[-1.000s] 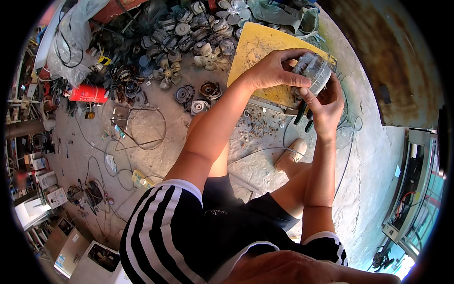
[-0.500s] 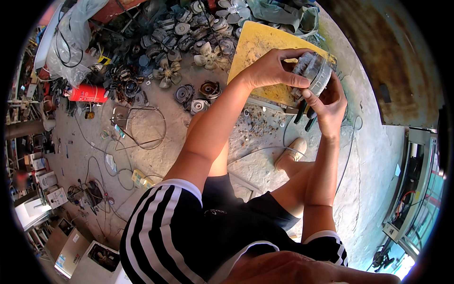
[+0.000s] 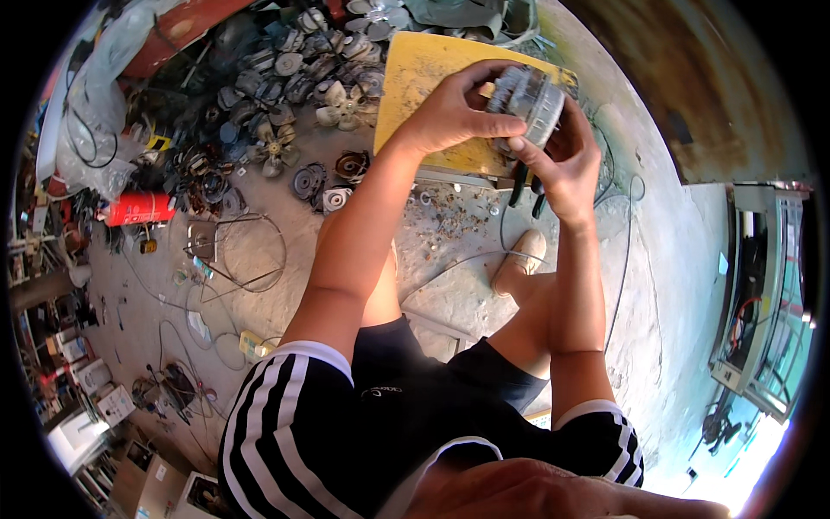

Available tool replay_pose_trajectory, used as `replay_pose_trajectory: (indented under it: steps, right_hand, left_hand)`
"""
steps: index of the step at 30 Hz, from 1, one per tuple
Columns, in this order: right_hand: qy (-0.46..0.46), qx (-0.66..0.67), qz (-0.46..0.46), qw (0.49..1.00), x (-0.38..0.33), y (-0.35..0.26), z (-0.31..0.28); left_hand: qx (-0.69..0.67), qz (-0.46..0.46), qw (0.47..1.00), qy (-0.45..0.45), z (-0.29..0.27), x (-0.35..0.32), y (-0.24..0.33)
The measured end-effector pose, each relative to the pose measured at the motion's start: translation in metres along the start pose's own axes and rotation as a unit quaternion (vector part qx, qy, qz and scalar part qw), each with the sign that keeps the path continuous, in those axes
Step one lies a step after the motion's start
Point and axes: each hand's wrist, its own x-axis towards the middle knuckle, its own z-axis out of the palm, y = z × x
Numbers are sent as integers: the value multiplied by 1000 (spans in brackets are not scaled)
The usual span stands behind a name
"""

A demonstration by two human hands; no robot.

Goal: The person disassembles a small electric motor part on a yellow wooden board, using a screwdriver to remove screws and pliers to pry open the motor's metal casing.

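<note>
left hand (image 3: 454, 111) gripping round grey motor (image 3: 527, 97) from above, right hand (image 3: 566, 164) closed on its lower edge with black-handled pliers (image 3: 525, 186), held over yellow board (image 3: 415, 82), scrap fan parts (image 3: 285, 95) piled left, bare concrete floor (image 3: 666, 285) open to the right

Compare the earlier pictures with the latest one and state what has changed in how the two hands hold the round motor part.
Very little changed. Both the left hand and the right hand keep their grip on the round motor part, held above the yellow board. The right hand's fingers shifted slightly along the part's lower edge. The black-handled tool under the right hand, the fan blades and the red cylinder stayed put.
</note>
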Motion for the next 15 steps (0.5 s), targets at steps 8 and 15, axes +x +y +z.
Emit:
replay_pose_trajectory:
  steps: [8,15]
  right_hand:
    - [-35,5,13,999,3,-3,-10]
    - [-32,19,-9,999,3,0,-11]
  left_hand:
    - [7,-16,1000,-22,-8,-2,-3]
    - [-3,20,1000,-3,1,2,-7]
